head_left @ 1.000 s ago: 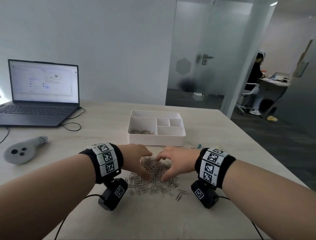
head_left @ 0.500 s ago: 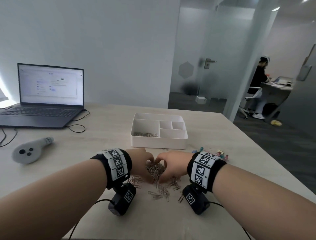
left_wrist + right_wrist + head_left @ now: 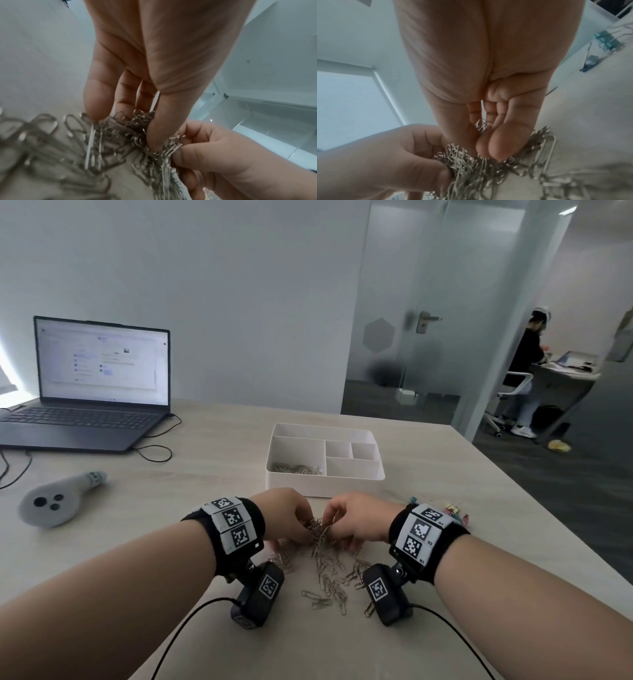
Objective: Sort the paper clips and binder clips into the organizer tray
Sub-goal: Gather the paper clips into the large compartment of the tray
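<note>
Fingertips (image 3: pixel 154 140) of the left hand (image 3: pixel 286 517) and the right hand (image 3: pixel 356 520) curl inward from both sides and pinch 1 tangled clump of silver paper clips (image 3: pixel 317 527), raised just off the table (image 3: pixel 428 474), with a few strands trailing down. Looser paper clips lie scattered on the table below and nearer the person, between the 2 wrist cameras. Colored binder clips (image 3: pixel 454 512) sit untouched just beyond the right wrist. Straight ahead, near the hands, stands the white organizer tray (image 3: pixel 323 486); its large left compartment already holds some paper clips, and the other compartments look empty. The step in hand appears to be gathering a handful. Next, the clump probably needs carrying over the tray's near wall and releasing into that left compartment, squeezed firmly enough that dangling clips do not drop short.
</note>
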Demonstrator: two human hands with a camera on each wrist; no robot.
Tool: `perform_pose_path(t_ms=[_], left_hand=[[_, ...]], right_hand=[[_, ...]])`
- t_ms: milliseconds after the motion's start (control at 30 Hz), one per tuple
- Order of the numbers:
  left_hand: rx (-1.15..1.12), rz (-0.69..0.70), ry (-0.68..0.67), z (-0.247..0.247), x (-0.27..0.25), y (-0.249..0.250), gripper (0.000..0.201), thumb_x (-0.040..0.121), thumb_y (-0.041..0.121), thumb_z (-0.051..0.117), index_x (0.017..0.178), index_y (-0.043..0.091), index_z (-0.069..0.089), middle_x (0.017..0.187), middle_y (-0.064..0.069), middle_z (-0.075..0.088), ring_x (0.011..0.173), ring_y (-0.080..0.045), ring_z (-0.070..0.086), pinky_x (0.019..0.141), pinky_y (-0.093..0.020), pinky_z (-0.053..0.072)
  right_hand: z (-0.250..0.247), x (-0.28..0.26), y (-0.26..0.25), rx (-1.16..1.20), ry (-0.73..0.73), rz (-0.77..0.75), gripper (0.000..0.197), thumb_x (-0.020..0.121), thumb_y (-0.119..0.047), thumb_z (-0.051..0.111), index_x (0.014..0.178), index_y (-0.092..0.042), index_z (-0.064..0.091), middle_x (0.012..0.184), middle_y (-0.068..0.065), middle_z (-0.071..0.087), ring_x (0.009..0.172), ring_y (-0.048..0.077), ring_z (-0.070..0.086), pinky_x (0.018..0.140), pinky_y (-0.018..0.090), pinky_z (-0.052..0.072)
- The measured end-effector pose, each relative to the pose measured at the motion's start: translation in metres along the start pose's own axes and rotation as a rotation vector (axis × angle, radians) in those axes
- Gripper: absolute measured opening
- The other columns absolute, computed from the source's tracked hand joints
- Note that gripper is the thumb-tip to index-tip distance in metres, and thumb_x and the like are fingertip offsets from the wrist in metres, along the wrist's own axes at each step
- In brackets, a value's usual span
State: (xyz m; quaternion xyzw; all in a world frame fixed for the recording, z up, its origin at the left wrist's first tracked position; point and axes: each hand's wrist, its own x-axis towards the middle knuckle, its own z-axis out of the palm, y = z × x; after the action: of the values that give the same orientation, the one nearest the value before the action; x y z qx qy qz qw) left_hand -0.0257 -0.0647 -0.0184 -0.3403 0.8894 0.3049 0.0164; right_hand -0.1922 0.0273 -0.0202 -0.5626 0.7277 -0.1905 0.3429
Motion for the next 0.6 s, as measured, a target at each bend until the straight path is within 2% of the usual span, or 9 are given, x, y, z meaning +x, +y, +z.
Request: perform_pose_path(t_ms=[100, 233, 367, 500, 600], left_hand=[[-0.086, 0.017, 0.011, -0.004, 0.003, -0.006, 0.016, 0.08, 0.023, 0.078, 0.095, 0.021, 0.072, 0.084, 0.002, 0.066, 0.071, -0.019, 0.07, 0.06, -0.033, 0.063], [-0.213, 0.051, 0.067, -0.011, 0.007, -0.014, 0.01, 0.079, 0.021, 0.079, 0.088, 0.023, 0.073, 0.076, 0.004, 0.066, 0.065, -0.011, 0.066, 0.058, -0.031, 0.062], [-0.378, 0.093, 0.166, -0.025, 0.014, -0.02, 0.008, 0.08, 0.018, 0.08, 0.088, 0.017, 0.076, 0.066, 0.007, 0.066, 0.062, -0.006, 0.064, 0.059, -0.032, 0.061], [-0.499, 0.099, 0.293, -0.038, 0.023, -0.029, 0.011, 0.08, 0.016, 0.08, 0.089, 0.013, 0.075, 0.064, 0.007, 0.064, 0.058, -0.003, 0.062, 0.056, -0.028, 0.059], [-0.552, 0.072, 0.398, -0.048, 0.032, -0.033, 0.014, 0.079, 0.015, 0.082, 0.089, 0.008, 0.076, 0.064, 0.006, 0.064, 0.056, -0.002, 0.062, 0.055, -0.026, 0.057]], right_hand=[[0.001, 0.003, 0.005, 0.144, -0.012, -0.014, 0.018, 0.086, 0.002, 0.065, 0.092, -0.014, 0.064, 0.069, 0.008, 0.062, 0.054, 0.018, 0.062, 0.054, 0.031, 0.057], [0.004, 0.008, 0.005, 0.34, 0.005, -0.051, 0.019, 0.087, 0.007, 0.065, 0.094, -0.01, 0.063, 0.073, 0.01, 0.061, 0.054, 0.016, 0.062, 0.05, 0.027, 0.056], [-0.001, 0.017, -0.004, 0.529, 0.04, -0.1, 0.016, 0.089, 0.007, 0.065, 0.1, -0.003, 0.062, 0.074, 0.011, 0.061, 0.057, 0.016, 0.062, 0.053, 0.027, 0.059], [-0.009, 0.029, -0.015, 0.668, 0.112, -0.135, 0.017, 0.09, 0.009, 0.063, 0.093, -0.007, 0.06, 0.067, 0.007, 0.06, 0.053, 0.014, 0.06, 0.052, 0.028, 0.058], [-0.016, 0.042, -0.023, 0.712, 0.187, -0.133, 0.016, 0.091, 0.007, 0.063, 0.09, -0.008, 0.06, 0.069, 0.009, 0.059, 0.054, 0.015, 0.059, 0.051, 0.028, 0.057]])
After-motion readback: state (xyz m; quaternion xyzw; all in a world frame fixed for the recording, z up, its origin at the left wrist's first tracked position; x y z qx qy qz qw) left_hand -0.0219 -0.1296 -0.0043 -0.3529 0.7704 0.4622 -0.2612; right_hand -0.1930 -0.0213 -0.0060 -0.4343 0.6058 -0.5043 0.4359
